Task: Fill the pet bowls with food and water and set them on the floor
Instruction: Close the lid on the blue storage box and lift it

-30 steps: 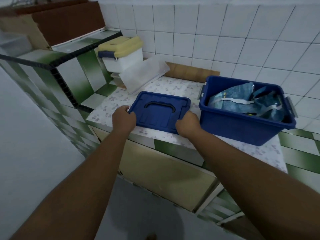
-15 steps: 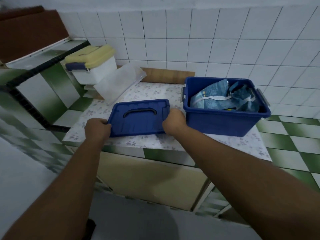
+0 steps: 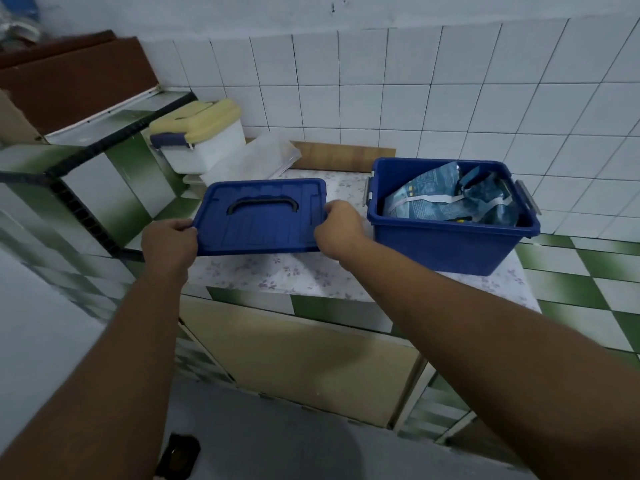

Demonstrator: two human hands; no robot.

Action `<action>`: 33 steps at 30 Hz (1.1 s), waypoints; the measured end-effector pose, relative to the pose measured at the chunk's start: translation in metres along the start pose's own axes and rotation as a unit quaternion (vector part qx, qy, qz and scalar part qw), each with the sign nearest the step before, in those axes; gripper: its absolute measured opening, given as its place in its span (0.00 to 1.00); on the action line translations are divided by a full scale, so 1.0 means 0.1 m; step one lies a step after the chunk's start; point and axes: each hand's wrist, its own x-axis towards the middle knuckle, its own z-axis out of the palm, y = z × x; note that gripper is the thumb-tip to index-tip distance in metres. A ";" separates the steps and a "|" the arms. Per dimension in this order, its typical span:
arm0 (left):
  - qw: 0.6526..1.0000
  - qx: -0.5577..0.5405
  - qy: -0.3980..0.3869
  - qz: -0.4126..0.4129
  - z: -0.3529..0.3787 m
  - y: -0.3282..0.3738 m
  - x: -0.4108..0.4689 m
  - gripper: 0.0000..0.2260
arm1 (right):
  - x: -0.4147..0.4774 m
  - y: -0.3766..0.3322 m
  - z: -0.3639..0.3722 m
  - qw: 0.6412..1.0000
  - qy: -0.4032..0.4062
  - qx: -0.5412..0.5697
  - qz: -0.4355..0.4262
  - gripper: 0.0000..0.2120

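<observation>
A blue plastic lid [image 3: 263,216] with a dark handle lies over the flower-patterned counter top [image 3: 301,275]. My left hand [image 3: 169,242] grips its left edge and my right hand [image 3: 337,225] grips its right edge. Just right of the lid stands an open blue bin [image 3: 446,244] with grey latches. Inside it lies a crumpled blue-grey food bag [image 3: 450,199]. No pet bowl is in view.
A white box with a yellow lid [image 3: 199,136] and a clear plastic lid [image 3: 252,161] stand at the back left. White wall tiles rise behind. Below the counter are cream cupboard doors [image 3: 298,362]. A small dark object [image 3: 178,455] lies on the floor.
Both hands keep hold of the blue lid; it sits a little further back and higher over the counter than before. The camera has shifted.
</observation>
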 end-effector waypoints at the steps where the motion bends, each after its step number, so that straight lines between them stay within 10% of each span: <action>1: 1.000 -0.005 -0.001 0.000 -0.03 0.03 0.01 0.14 | -0.02 -0.06 -0.03 1.000 0.005 0.003 -0.010 0.16; 14: 0.987 -0.105 -0.105 0.060 0.58 0.97 -0.20 0.12 | 0.05 0.22 -1.29 0.987 0.147 0.059 -0.019 0.04; 21: 0.970 -0.111 -0.192 0.103 1.45 1.38 -0.80 0.11 | -0.02 0.96 -2.15 0.969 0.229 0.085 0.047 0.17; 33: 0.958 -0.063 -0.246 0.132 1.87 1.46 -1.20 0.13 | -0.14 1.60 -2.47 0.969 0.205 0.075 0.118 0.09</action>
